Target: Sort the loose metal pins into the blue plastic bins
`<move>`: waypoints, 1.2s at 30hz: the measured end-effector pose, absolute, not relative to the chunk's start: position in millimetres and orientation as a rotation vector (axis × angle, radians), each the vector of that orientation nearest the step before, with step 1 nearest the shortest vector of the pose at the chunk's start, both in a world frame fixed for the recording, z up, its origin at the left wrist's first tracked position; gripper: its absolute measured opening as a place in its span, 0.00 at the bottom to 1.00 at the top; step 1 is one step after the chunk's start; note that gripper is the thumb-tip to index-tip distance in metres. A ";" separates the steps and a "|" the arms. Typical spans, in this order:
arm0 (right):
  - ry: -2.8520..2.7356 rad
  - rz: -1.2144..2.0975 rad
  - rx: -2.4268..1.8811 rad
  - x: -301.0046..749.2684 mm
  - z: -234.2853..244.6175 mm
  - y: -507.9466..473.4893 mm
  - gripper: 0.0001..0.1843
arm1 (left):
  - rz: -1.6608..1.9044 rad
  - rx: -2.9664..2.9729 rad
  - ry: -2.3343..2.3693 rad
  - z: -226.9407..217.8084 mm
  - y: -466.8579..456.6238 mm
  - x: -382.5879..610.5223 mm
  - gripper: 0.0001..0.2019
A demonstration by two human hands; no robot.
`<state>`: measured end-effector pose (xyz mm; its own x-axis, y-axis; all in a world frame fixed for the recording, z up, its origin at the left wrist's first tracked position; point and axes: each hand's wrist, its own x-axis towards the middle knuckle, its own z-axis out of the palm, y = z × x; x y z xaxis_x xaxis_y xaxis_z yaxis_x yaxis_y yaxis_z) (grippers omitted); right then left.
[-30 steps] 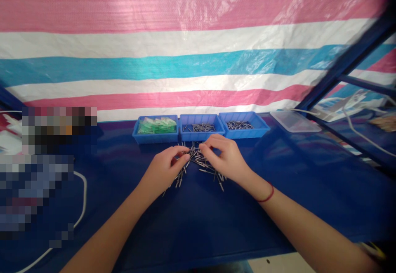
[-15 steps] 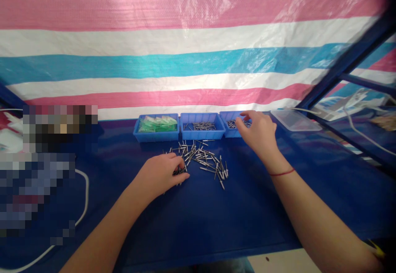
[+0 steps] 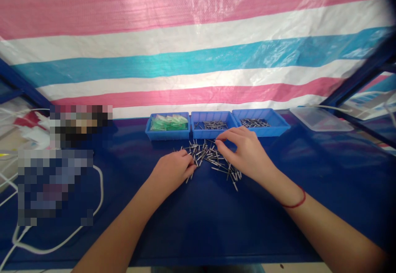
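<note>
A loose heap of silver pop rivets [image 3: 210,154] lies on the blue table. At the heap's left side is my left hand [image 3: 173,168], its fingers curled and thumb drawn in over rivets; some poke out below the fingertips, and the grip is partly hidden. My right hand [image 3: 247,152] is over the heap's right side, thumb and index finger arched with a gap between them. Its fingertips are close to a rivet near the front of the middle blue bin [image 3: 213,132]. That bin and the right blue bin [image 3: 267,130] both contain rivets.
The left blue bin [image 3: 168,135] holds green-and-clear small packets [image 3: 170,123]. A clear plastic lid [image 3: 321,120] lies at the right. White cable [image 3: 101,186] loops across the left side, beside blurred-out items. Striped sheeting [image 3: 198,67] hangs behind, between blue frame posts.
My right hand has moved from the right bin down and left to the heap. My left hand's thumb and fingers have closed together at the heap. The view has swung left.
</note>
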<state>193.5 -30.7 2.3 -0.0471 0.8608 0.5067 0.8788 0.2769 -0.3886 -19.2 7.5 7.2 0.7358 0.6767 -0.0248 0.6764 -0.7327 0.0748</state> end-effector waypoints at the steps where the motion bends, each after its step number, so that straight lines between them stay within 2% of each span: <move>1: -1.893 -0.022 -1.558 191.9 1.8 -30.9 0.08 | -0.011 2.869 1.105 6.7 7.6 -18.8 0.11; 6: -1.921 0.069 -1.507 185.2 -1.5 -31.6 0.08 | 0.040 2.930 1.061 1.1 10.8 -18.0 0.11; 15: -1.726 0.524 -1.368 164.2 -8.1 -37.7 0.10 | 0.638 2.742 0.918 -4.8 12.3 -14.2 0.13; 27: -1.508 0.893 -1.194 161.6 -19.6 -33.8 0.10 | 0.721 2.574 0.959 -8.7 7.9 -10.6 0.12; 36: -1.593 0.639 -1.184 164.1 -7.9 -39.9 0.07 | 0.724 2.462 0.824 -8.3 7.4 -9.4 0.13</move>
